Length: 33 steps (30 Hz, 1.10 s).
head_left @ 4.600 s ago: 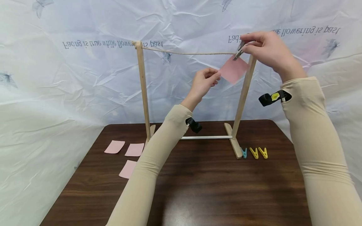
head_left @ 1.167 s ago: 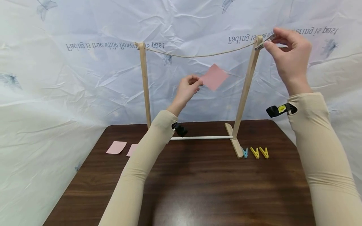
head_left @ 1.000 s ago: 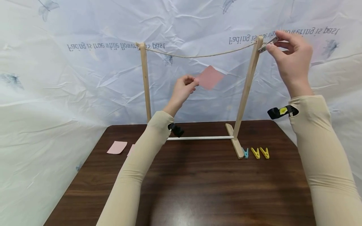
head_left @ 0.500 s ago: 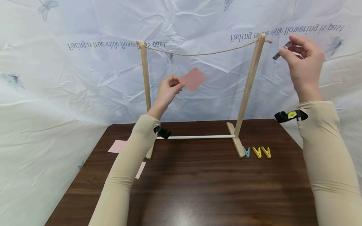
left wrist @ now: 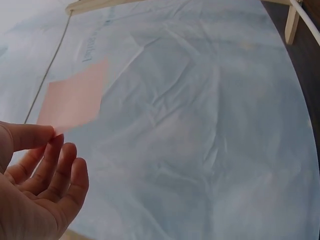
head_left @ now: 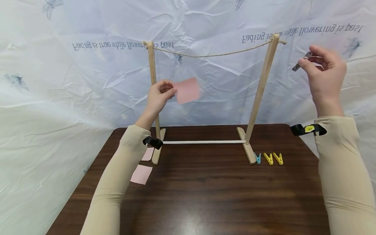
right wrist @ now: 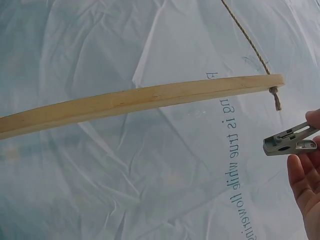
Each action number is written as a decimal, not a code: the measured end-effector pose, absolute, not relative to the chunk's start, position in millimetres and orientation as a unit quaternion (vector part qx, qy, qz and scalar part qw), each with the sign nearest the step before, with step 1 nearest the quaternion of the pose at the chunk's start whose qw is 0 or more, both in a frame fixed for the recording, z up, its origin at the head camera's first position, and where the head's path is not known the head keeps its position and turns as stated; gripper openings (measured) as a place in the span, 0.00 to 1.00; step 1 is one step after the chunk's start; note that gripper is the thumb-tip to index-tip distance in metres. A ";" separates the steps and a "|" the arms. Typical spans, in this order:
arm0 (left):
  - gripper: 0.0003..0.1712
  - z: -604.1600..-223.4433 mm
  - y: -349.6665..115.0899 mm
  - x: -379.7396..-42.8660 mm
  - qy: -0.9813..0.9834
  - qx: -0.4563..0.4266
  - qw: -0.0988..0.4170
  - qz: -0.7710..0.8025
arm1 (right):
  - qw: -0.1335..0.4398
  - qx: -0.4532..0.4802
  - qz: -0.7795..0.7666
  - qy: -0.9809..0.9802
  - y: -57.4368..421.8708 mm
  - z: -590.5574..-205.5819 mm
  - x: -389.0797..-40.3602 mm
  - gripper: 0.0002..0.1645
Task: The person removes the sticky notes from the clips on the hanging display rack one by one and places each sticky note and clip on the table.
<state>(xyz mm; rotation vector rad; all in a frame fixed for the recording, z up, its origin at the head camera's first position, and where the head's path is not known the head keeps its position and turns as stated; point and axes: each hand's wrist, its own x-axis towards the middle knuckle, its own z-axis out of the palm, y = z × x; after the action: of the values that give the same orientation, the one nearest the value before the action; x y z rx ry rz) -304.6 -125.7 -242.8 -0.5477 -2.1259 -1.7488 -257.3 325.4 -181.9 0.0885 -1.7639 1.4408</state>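
My left hand (head_left: 157, 98) pinches a pink paper square (head_left: 187, 90) by one corner, in the air below the rope (head_left: 205, 56). The left wrist view shows the thumb and index finger on the corner of that paper (left wrist: 75, 100). My right hand (head_left: 327, 70) holds a grey clothespin (head_left: 302, 62) to the right of the right wooden post (head_left: 262, 81). In the right wrist view the clothespin (right wrist: 287, 142) points left, its nose end shut with nothing in it. The rope sags between the two posts and carries nothing.
Pink paper squares (head_left: 142, 174) lie at the table's left, partly behind my left sleeve. One blue clothespin (head_left: 258, 158) and two yellow clothespins (head_left: 268, 159) lie by the right foot of the stand. A white rod (head_left: 202, 142) joins the stand's feet on the dark table (head_left: 205, 195).
The clothespin and the paper were together at the rope's right end; now they are apart. My left hand has moved left and down with the paper, my right hand right with the clothespin.
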 end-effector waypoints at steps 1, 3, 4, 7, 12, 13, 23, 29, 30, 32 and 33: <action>0.11 -242.0 -129.6 -302.5 -0.744 -0.191 0.170 -0.617 | 0.419 0.034 0.580 -0.698 326.5 -183.8 -257.0 0.22; 0.12 -241.5 -138.3 -299.2 -0.740 -0.188 0.178 -0.621 | 0.421 0.031 0.590 -0.688 328.9 -188.3 -256.2 0.22; 0.12 -241.8 -142.8 -297.7 -0.739 -0.185 0.179 -0.623 | 0.423 0.028 0.593 -0.685 330.3 -191.0 -256.1 0.21; 0.12 -244.6 -156.8 -294.9 -0.735 -0.178 0.186 -0.628 | 0.428 0.025 0.598 -0.677 335.1 -199.8 -255.3 0.21; 0.15 -253.6 -186.6 -290.3 -0.734 -0.159 0.208 -0.627 | 0.436 0.020 0.583 -0.685 341.6 -214.0 -253.0 0.20; 0.15 -255.3 -193.7 -288.0 -0.738 -0.153 0.214 -0.622 | 0.436 0.018 0.580 -0.688 342.9 -216.4 -252.4 0.19; 0.15 -266.3 -260.2 -265.0 -0.702 -0.107 0.253 -0.657 | 0.437 -0.028 0.563 -0.701 358.6 -236.4 -243.5 0.18; 0.10 -274.5 -290.0 -247.6 -0.687 -0.057 0.269 -0.672 | 0.419 -0.036 0.588 -0.691 364.0 -248.4 -235.1 0.20; 0.09 -275.8 -293.6 -244.9 -0.682 -0.051 0.271 -0.677 | 0.416 -0.039 0.589 -0.691 365.7 -250.4 -234.2 0.20; 0.08 -278.6 -299.9 -240.3 -0.679 -0.036 0.272 -0.681 | 0.412 -0.045 0.595 -0.689 369.3 -255.0 -232.8 0.20; 0.08 -280.3 -302.9 -238.4 -0.678 -0.031 0.271 -0.683 | 0.409 -0.051 0.595 -0.690 370.8 -257.0 -231.6 0.20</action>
<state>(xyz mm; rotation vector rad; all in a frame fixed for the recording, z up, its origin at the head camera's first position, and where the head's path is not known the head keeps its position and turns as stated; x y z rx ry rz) -238.4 -302.9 -280.3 -0.0828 -1.8264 -1.8389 -231.6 370.8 -257.0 -0.1277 -1.7375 1.4996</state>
